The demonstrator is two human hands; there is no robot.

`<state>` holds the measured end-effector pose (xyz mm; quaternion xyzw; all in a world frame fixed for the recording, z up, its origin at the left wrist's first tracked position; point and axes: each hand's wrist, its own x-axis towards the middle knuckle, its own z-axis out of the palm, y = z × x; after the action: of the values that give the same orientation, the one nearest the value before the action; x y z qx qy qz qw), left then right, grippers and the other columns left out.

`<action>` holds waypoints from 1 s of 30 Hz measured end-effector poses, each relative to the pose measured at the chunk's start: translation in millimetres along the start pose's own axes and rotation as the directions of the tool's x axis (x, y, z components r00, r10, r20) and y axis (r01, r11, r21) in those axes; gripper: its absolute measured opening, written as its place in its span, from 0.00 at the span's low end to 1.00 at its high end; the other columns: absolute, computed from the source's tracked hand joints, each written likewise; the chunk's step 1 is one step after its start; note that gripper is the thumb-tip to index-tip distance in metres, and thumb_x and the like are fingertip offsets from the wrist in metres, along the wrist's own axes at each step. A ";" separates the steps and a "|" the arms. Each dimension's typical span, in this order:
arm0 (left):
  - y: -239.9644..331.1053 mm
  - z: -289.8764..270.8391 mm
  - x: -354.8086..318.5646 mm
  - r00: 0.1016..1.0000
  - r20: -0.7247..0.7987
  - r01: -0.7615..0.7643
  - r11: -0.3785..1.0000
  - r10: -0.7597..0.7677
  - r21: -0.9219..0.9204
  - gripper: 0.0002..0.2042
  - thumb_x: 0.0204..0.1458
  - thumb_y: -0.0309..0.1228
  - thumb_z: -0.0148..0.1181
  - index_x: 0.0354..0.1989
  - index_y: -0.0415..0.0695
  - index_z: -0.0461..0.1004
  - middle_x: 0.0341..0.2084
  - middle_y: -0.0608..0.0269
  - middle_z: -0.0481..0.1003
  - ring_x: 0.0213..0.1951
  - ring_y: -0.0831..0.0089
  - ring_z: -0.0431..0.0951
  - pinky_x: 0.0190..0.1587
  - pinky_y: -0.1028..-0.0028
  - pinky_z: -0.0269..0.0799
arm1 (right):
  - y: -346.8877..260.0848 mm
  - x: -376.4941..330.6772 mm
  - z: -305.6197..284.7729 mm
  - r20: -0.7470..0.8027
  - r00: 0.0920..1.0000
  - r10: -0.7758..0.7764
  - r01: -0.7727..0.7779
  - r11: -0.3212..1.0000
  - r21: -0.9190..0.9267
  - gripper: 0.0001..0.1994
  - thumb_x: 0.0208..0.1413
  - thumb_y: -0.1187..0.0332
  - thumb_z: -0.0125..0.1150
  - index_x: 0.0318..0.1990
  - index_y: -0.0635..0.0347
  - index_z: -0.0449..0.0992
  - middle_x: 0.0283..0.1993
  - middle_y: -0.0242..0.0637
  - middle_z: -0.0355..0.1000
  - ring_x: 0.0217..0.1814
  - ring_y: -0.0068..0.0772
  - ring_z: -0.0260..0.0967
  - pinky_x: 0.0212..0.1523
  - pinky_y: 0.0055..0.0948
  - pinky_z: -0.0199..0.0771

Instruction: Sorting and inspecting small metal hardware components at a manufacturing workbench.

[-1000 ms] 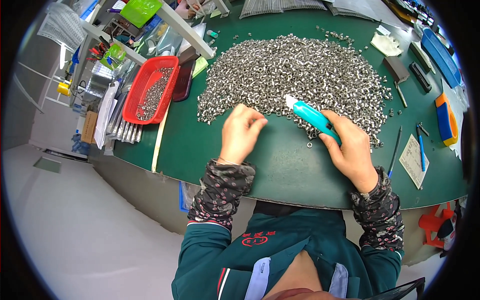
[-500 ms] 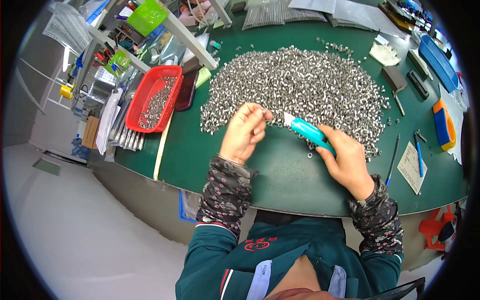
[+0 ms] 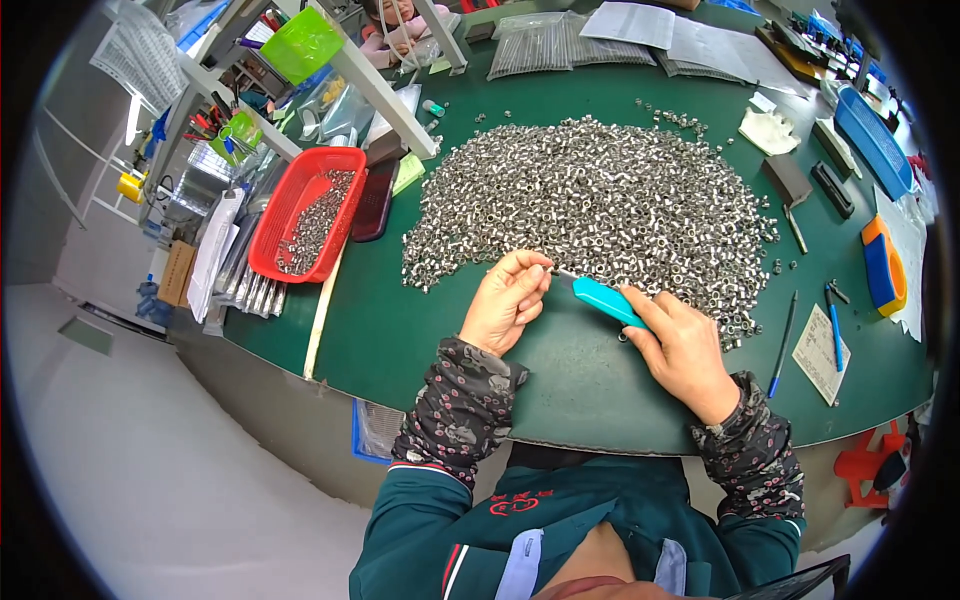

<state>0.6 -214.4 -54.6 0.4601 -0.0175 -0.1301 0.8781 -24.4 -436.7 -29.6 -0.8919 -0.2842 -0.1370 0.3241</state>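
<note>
- Both hands sit closer together than half a second ago; left hand [image 3: 508, 305] has drawn in toward the tip of the teal tool [image 3: 606, 300].
- Red basket [image 3: 302, 215], well left of the left hand, holds a shallow layer of small silvery metal parts.
- Blue tray [image 3: 872, 140], far beyond the right hand; contents not discernible.
- Heap of small metal nuts [image 3: 590, 205] spreads over the green table [image 3: 400, 330] just ahead of both hands, its near edge touching the fingers.
- Teal tool: slim, bright handle, pale narrow tip, lying tilted between the hands.
- Left hand: fingers curled, fingertips pinched at the tool's tip; what they pinch is too small to tell.
- Right hand [image 3: 688, 352]: closed around the tool's handle.
</note>
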 end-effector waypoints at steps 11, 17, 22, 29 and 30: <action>-1.0 2.2 7.0 1.000 -0.023 -0.008 0.999 0.009 0.037 0.06 0.48 0.26 0.47 0.33 0.39 0.65 0.20 0.67 0.65 0.14 0.88 0.55 0.13 0.89 0.50 | 1.1 5.1 3.2 0.021 1.000 -0.002 0.001 0.999 0.042 0.18 0.41 0.68 0.54 0.43 0.54 0.66 0.20 0.37 0.58 0.20 0.37 0.61 0.19 0.33 0.62; -5.1 5.6 -2.4 0.997 -0.073 0.000 0.990 0.011 0.142 0.06 0.48 0.28 0.47 0.33 0.40 0.66 0.20 0.67 0.65 0.13 0.88 0.54 0.13 0.89 0.48 | -0.8 -1.5 1.6 0.014 1.000 -0.015 0.014 0.999 0.043 0.17 0.41 0.68 0.54 0.42 0.55 0.66 0.21 0.38 0.60 0.20 0.39 0.62 0.19 0.33 0.62; -7.4 -0.2 -3.6 0.994 -0.098 -0.044 0.998 0.041 -0.036 0.05 0.50 0.28 0.45 0.32 0.40 0.65 0.19 0.69 0.64 0.14 0.88 0.55 0.13 0.89 0.50 | -4.0 -5.6 1.2 -0.151 0.988 0.026 -0.009 0.994 0.111 0.18 0.38 0.70 0.56 0.41 0.59 0.65 0.23 0.39 0.61 0.22 0.40 0.62 0.22 0.32 0.62; -2.4 -3.6 2.1 0.992 -0.101 -0.083 0.992 0.073 -0.098 0.04 0.48 0.25 0.45 0.32 0.40 0.64 0.21 0.67 0.64 0.16 0.86 0.56 0.14 0.88 0.51 | -25.9 15.1 -23.2 -0.410 0.898 -0.156 0.209 0.974 0.088 0.20 0.33 0.79 0.55 0.41 0.64 0.64 0.25 0.42 0.62 0.23 0.39 0.60 0.23 0.30 0.60; -2.1 -3.7 3.9 0.992 -0.103 -0.088 0.991 0.077 -0.097 0.04 0.48 0.25 0.45 0.32 0.41 0.64 0.21 0.67 0.64 0.16 0.86 0.56 0.14 0.88 0.51 | -25.3 20.1 -24.0 -0.408 0.889 -0.208 0.245 0.969 0.038 0.21 0.33 0.79 0.55 0.41 0.64 0.64 0.25 0.42 0.62 0.23 0.39 0.61 0.23 0.29 0.60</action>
<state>4.4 -213.5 -58.7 0.4198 0.0138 -0.0713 0.9047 -24.9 -428.2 9.8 -0.7901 -0.3197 -0.3410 0.3965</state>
